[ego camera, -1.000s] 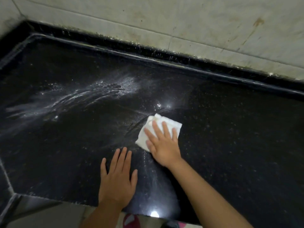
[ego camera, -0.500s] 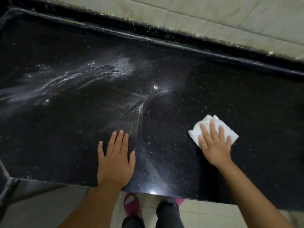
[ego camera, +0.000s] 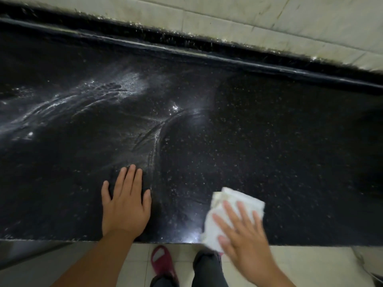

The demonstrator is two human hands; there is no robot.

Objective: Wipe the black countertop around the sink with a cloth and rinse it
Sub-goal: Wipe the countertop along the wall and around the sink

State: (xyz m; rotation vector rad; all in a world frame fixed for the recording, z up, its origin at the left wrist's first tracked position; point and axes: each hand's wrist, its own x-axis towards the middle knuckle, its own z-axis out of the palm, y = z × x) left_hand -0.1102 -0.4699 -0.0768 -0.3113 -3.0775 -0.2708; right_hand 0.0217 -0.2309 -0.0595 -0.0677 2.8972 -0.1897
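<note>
A folded white cloth [ego camera: 234,212] is pressed flat under the right hand [ego camera: 242,230], whose grip is not closed round it: the fingers lie straight and spread over the fabric, so that a broad patch is pushed against the stone and none is bunched up. The hand is blurred, which suggests a stroke in progress. The cloth lies at the near edge of the speckled black stone desk [ego camera: 269,141], with its lower corner overhanging that edge above the pale tiled floor [ego camera: 310,264].

The left hand [ego camera: 125,206] is laid palm down on the desk, fingers straight and together, holding nothing; it is judged to serve as a brace while the body leans over.

To the left and beyond the left hand, whitish wet streaks [ego camera: 87,100] are spread across the surface, and a curved smear line [ego camera: 157,135] divides them from the darker part at the right, which appears already wiped. The streaked part is judged to be left to do.

Open room is offered to the right and towards the raised black back lip [ego camera: 228,56] under the pale tiled wall [ego camera: 269,21]. No sink is in view, so rinsing cannot be judged. A red slipper [ego camera: 161,264] is seen on the floor below the edge.
</note>
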